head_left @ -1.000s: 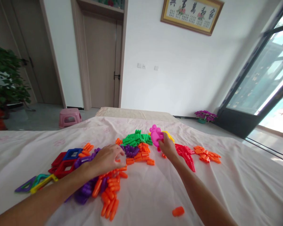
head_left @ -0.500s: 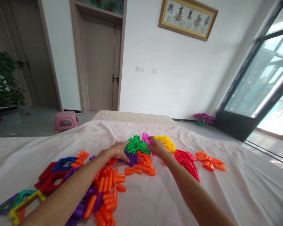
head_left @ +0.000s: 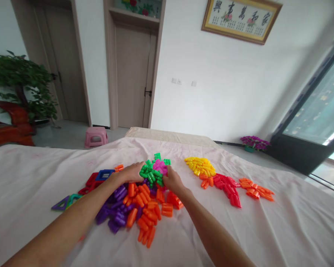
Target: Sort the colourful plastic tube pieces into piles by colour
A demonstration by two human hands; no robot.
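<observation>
My left hand (head_left: 135, 172) curls around the left side of a heap of small green plastic building pieces (head_left: 149, 171). Opposite it, my right hand (head_left: 173, 181) is closed against the heap's right side. Between the two hands, bright pink plastic pieces (head_left: 159, 167) lie on top of the green ones. Most of my fingertips are hidden behind the pieces. Just below my hands, orange pieces (head_left: 140, 196) and purple pieces (head_left: 117, 213) are mixed in one spread-out pile on the white cloth (head_left: 189, 241).
Yellow pieces (head_left: 200, 166) lie right of my hands, with red pieces (head_left: 227, 186) beyond them. Red and blue frame tiles (head_left: 105, 175) and a purple triangle tile (head_left: 60, 204) sit to the left. A pink stool (head_left: 96, 137) stands past the cloth.
My right hand has moved left, bringing the pink pieces away from the yellow pile and onto the green ones. The orange and purple pieces sit closer together. The view has turned left.
</observation>
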